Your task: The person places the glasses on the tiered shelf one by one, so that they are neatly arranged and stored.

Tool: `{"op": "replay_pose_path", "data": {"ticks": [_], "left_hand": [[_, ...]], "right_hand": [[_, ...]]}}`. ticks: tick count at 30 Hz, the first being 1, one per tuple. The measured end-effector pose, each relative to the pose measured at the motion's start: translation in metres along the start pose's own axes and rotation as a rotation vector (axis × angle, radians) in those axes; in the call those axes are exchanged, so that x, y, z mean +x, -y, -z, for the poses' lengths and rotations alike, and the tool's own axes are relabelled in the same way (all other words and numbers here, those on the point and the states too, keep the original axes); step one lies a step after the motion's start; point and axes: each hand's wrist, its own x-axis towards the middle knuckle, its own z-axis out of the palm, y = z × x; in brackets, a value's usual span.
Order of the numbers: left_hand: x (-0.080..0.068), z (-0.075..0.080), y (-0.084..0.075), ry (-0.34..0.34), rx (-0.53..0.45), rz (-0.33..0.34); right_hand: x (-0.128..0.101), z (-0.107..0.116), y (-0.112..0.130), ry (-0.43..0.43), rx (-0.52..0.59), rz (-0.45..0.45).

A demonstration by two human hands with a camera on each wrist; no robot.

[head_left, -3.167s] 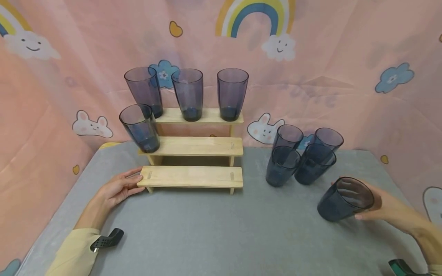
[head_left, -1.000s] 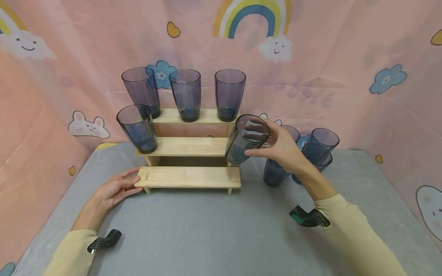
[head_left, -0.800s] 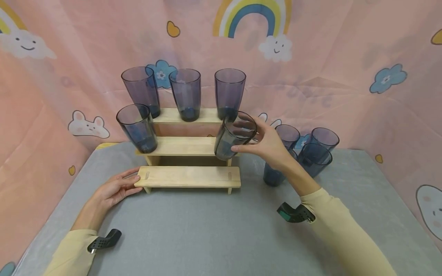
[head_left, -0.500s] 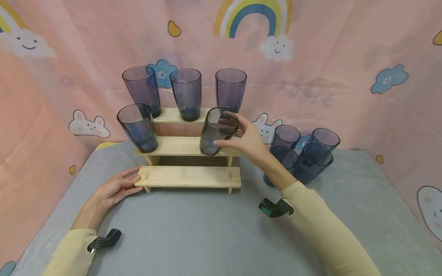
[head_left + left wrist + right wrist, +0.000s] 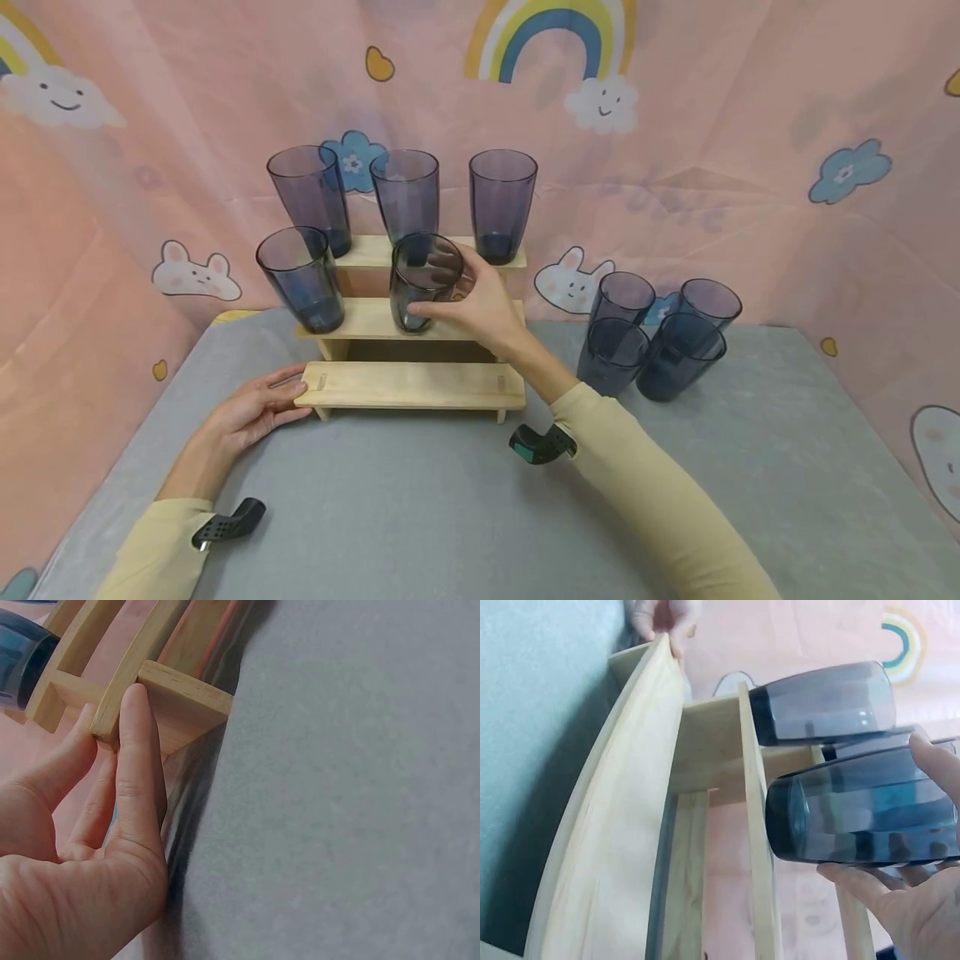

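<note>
Glass [image 5: 420,279] moved onto middle shelf [image 5: 480,319]; right-wrist view shows base seated.

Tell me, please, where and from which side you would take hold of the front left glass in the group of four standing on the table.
Grip the front left glass round its upper wall just below the rim, coming from the front left. It stands upright, mouth up, with neighbours close behind and to its right, so only that side looks open.

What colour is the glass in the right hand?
Smoky dark blue-grey glass, clearest in the head view.
</note>
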Motion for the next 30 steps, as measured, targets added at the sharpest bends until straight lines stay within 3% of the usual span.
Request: {"op": "replay_pose_path", "data": {"ticks": [6, 30], "left_hand": [[0.000, 0.000, 0.000, 0.006, 0.000, -0.005], [-0.002, 0.000, 0.002, 0.004, -0.017, -0.014]], "right_hand": [[0.009, -0.013, 0.004, 0.009, -0.050, 0.011], [0.011, -0.018, 0.015, -0.034, -0.291, -0.151]]}}
